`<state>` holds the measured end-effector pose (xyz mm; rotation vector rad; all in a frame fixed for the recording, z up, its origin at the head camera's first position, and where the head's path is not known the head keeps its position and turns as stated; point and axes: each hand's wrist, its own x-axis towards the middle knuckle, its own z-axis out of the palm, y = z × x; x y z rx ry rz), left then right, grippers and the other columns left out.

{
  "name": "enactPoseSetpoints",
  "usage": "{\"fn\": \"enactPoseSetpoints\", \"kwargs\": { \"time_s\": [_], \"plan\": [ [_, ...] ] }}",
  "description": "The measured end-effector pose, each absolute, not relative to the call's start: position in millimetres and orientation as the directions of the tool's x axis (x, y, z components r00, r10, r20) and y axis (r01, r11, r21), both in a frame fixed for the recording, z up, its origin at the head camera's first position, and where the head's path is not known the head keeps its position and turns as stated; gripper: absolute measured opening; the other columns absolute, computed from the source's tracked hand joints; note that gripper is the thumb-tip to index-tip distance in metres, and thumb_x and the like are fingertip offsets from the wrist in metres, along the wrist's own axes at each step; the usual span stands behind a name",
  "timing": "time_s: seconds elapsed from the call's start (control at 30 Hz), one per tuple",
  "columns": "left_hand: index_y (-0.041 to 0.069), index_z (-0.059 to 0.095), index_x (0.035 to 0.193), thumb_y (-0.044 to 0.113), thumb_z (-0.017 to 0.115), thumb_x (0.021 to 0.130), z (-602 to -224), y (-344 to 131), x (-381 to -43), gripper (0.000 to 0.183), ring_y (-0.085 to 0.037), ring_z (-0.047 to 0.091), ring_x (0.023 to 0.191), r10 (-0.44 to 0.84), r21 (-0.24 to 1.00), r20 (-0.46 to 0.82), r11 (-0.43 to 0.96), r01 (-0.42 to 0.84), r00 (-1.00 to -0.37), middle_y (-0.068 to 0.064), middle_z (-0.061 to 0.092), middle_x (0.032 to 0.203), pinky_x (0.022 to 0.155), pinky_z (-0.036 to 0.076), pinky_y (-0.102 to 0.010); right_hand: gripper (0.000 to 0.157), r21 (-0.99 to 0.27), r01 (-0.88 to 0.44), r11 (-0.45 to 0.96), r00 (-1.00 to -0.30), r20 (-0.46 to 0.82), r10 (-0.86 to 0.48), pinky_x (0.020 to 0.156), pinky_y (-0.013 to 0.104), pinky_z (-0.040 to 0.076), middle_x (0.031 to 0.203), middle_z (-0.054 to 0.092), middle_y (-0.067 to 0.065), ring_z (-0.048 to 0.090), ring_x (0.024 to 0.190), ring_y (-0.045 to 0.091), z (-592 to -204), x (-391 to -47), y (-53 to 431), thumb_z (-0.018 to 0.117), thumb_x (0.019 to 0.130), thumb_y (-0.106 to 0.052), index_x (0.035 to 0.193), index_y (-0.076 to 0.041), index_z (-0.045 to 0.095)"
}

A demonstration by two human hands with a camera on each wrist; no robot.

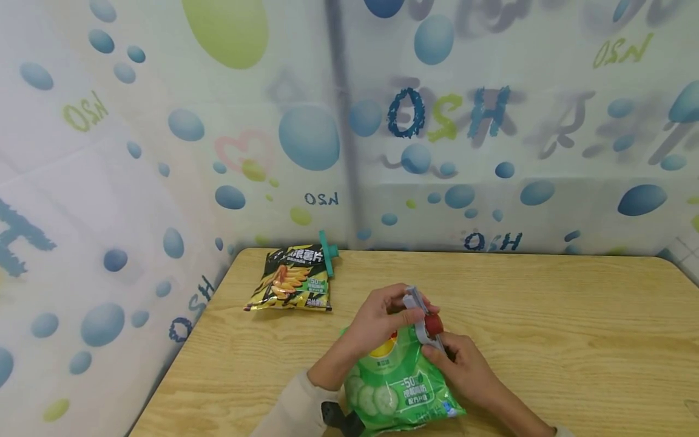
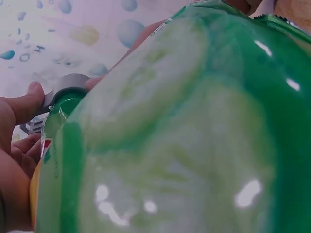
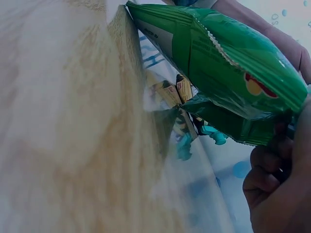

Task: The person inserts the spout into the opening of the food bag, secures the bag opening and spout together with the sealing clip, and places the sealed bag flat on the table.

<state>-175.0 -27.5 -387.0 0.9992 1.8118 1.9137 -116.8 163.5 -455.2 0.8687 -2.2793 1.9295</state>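
A green chip bag (image 1: 384, 364) with cucumber slices printed on it stands tilted between both hands in the head view. Along its top corner runs a grey bag clip (image 1: 420, 331) with a red cap (image 1: 434, 325). My left hand (image 1: 374, 321) grips the clip's far end, thumb laid over it. Lower down, my right hand (image 1: 466, 370) pinches the clip's near end together with the bag's edge. The left wrist view is mostly filled by the bag (image 2: 170, 131). In the right wrist view, curled fingers (image 3: 267, 179) hold the bag's corner.
At the back left of the wooden table (image 1: 546, 315) lies a black and yellow chip bag (image 1: 292, 282), with a teal clip (image 1: 327, 255) across its right side. A printed curtain (image 1: 371, 200) hangs behind the table.
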Motion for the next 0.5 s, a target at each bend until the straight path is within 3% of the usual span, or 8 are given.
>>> {"fn": "enactPoseSetpoints", "kwargs": {
  "time_s": [0.2,0.5],
  "plan": [
    [-0.007,0.059,0.114,0.007,0.055,0.097,-388.4,-25.9,-174.8,0.023,-0.022,0.064,0.101,0.662,0.969,0.244,-0.14,0.203,-0.709,-0.02,0.066,0.112,0.085,0.05,-0.03,0.02,-0.894,-0.436,0.101,-0.843,0.366,-0.394,0.051,0.028,0.049,0.076,0.064,-0.005,0.056,0.065,0.004,-454.6,-115.9,163.0,0.047,0.098,0.003,0.091,-0.004,0.064],
    [-0.005,0.058,0.118,0.008,0.049,0.1,-385.9,-28.5,-177.7,0.023,-0.012,0.064,0.097,0.725,0.963,0.254,-0.125,0.239,-0.641,-0.02,0.064,0.117,0.078,0.049,-0.022,0.024,-0.812,-0.554,0.181,-0.812,0.48,-0.332,0.041,0.02,0.04,0.064,0.059,-0.01,0.048,0.054,-0.003,-459.6,-115.5,159.9,0.054,0.094,0.004,0.077,-0.009,0.064]
  ]
}}
